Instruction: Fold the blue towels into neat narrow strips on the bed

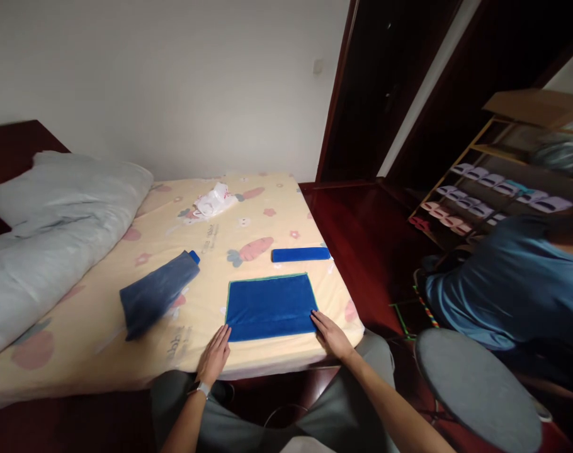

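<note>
A blue cloth with a thin green edge lies spread nearly flat on the bed, in front of me, with a crease along its near part. The fingers of my left hand are stretched out and rest at its near left corner. On the other side, my right hand touches its right edge with extended fingers. Just beyond is a narrow, folded blue cloth strip near the bed's right edge. A dark grey-blue plastic sleeve lies to the left, with some blue showing at its far end.
A crumpled white plastic bag sits farther back on the patterned bed sheet. Bunched grey bedding fills the left. On the right are a round grey stool, a person in a blue shirt and a shoe rack.
</note>
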A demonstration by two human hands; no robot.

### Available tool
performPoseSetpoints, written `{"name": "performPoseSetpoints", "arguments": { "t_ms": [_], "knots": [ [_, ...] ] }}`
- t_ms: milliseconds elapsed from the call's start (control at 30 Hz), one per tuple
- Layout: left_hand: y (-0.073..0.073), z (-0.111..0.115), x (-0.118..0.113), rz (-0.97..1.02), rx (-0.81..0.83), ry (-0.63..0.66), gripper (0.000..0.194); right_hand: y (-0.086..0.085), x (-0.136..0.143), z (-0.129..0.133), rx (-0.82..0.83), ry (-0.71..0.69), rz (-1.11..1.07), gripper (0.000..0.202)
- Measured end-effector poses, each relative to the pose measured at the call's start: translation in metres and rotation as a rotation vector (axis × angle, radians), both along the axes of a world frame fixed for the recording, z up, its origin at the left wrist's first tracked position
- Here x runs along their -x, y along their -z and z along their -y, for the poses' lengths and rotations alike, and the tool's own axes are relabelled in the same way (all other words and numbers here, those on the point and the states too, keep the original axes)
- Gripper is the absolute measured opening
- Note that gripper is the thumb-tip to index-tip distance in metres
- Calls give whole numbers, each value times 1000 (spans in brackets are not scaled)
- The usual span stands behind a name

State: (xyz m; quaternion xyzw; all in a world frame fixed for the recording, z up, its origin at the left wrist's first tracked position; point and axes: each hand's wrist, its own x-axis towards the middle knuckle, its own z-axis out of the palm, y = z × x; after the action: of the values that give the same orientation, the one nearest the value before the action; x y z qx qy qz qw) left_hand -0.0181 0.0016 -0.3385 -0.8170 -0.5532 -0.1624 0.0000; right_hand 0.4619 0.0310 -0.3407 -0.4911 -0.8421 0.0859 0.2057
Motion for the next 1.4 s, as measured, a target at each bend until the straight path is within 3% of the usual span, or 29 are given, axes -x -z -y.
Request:
{"name": "performPoseSetpoints", "arguments": {
  "t_ms": [167, 400, 600, 900, 1167, 1233, 1300, 1333, 1400],
  "knots": [
    [-4, 4, -4, 72, -30, -56, 49, -8, 0, 2, 8, 112, -149, 50],
    [-10, -2, -4, 349, 4, -176, 35, -15, 1, -3, 243, 309, -456, 38],
    [-13, -24, -10, 591, 131, -355, 42, -21, -1, -18, 238, 371, -390, 42],
    [-13, -60, -17, 382, 108, -465, 38, -11, 4, -50, 236, 542, -162, 37],
    [-20, -58, -43, 175, -35, -580, 43, -21, 17, -51, 190, 635, -33, 32],
    [-25, -52, -45, 133, -131, -561, 44, -26, 21, -45, 131, 683, -16, 34],
    [-32, -46, -51, 110, -179, -452, 46, -34, 31, -38, 43, 704, -29, 37],
    [-36, -44, -57, 90, -171, -356, 48, -38, 39, -35, 1, 667, -50, 38],
    [-43, -42, -76, 20, -105, -122, 53, -44, 61, -29, -45, 446, -87, 41]
  ]
}}
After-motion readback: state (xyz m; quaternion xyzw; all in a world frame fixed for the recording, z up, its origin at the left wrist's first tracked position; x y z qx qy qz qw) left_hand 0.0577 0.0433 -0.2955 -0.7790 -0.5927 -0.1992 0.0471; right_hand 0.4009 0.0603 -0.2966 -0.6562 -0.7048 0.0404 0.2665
